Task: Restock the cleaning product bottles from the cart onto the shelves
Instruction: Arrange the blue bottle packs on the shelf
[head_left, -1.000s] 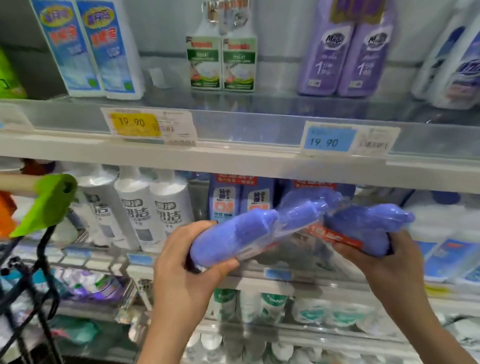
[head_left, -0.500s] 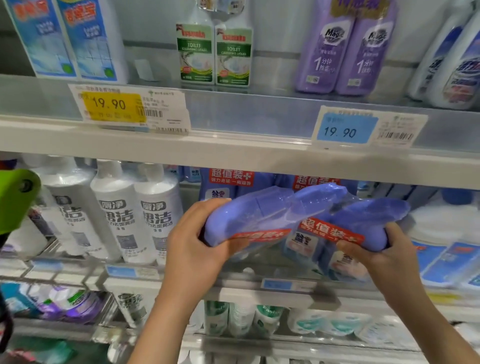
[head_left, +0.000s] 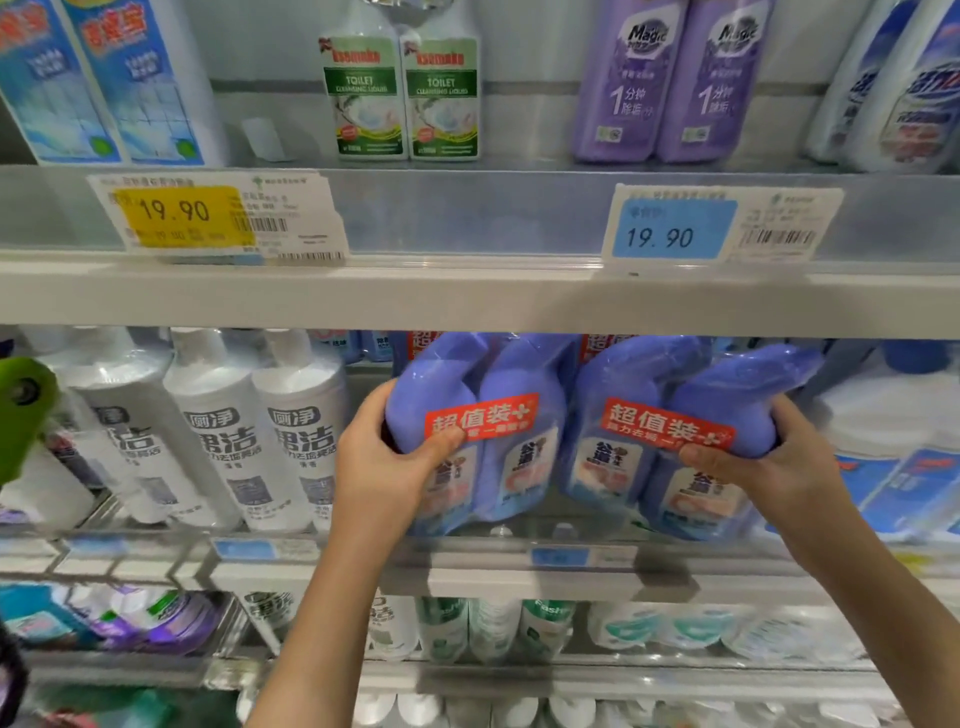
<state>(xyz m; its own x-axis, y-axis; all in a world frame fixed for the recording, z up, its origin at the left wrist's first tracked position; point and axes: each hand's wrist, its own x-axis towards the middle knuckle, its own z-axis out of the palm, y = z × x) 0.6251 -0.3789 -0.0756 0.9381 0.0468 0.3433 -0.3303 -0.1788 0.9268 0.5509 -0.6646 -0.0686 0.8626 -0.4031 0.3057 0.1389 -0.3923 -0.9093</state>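
Tipped upright since earlier: left hand (head_left: 384, 462) grips left twin-pack (head_left: 493, 374), right hand (head_left: 779, 467) grips right twin-pack (head_left: 649, 379).

Left hand (head_left: 384, 467) and right hand (head_left: 779, 462) around separate blue twin-packs (head_left: 498, 374)

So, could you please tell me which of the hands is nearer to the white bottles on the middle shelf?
Left. The left hand grips the left blue twin pack right beside the white bottles; the right hand grips the right blue twin pack, farther off.
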